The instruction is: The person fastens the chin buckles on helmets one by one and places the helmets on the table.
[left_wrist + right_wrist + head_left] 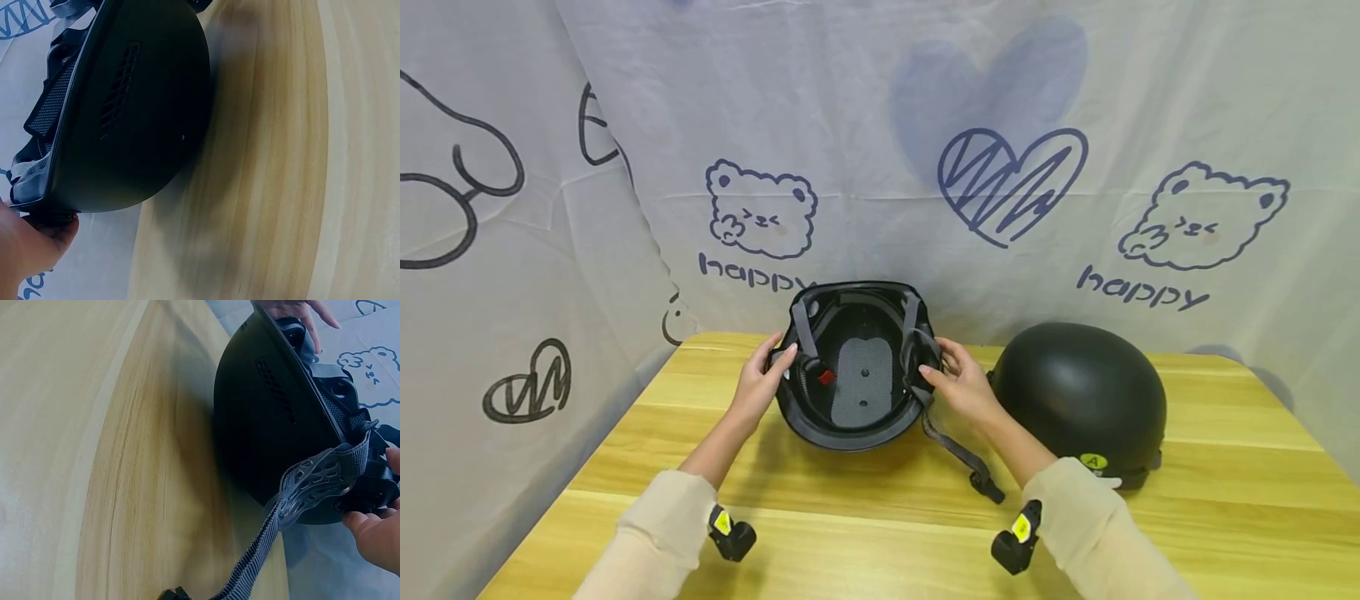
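A black helmet is tipped with its open inside toward me in the head view, showing a grey mesh lining. My left hand grips its left rim, thumb over the edge and fingers outside. On the opposite rim, my right hand holds the side near the strap. A grey chin strap hangs down on the right and ends in a black buckle. Inside at the left is a small red piece. The right wrist view shows the helmet's vented shell. Whether it touches the table is unclear.
A second black helmet, dome up with a yellow "A" sticker, stands right of my right hand on the wooden table. A printed white cloth hangs behind the table. Small black cameras sit at both wrists.
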Motion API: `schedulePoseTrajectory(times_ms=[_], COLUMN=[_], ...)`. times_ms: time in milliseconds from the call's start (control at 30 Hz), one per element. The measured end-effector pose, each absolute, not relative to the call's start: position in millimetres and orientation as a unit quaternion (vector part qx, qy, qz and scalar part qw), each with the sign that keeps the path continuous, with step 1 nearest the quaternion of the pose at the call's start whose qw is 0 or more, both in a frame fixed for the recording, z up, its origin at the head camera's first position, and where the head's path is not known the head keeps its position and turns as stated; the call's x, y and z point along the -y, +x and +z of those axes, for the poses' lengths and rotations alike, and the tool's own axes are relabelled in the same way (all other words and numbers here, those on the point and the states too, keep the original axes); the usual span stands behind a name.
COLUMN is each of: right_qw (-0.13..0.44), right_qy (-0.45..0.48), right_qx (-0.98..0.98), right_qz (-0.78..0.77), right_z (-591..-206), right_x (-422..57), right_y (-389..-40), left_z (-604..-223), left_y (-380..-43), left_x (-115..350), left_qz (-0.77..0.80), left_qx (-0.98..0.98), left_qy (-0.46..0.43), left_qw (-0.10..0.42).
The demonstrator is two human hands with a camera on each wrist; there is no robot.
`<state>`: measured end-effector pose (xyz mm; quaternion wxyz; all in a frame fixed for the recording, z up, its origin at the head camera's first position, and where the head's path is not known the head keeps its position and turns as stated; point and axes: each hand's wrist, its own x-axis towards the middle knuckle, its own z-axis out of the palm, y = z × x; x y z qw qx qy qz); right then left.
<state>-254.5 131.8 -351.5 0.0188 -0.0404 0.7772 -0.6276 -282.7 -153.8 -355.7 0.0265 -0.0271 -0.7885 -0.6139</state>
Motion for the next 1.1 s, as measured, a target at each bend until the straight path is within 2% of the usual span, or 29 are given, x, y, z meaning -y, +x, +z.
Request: schedulePoseTrajectory(times_ms=[433, 1100], right_qw=[0.032, 0.032], right_qy=[-0.023, -0.056], right_qx=[-0.798, -0.822], right_qz=[-0.602, -0.566], right_z=[-339.9, -322.3], right_x=[-132.8, -137.5], right_y=[-253.5, -255.5], left_z=[-346.9, -342.8], left_y=[-283.6, -276.8], left_x=[157.1, 153.1], left_qz=[-0.596, -0.596], left_qx=[0.803, 0.802], left_qy=[-0.006, 0.017], left_qw=[-0.009, -0.035])
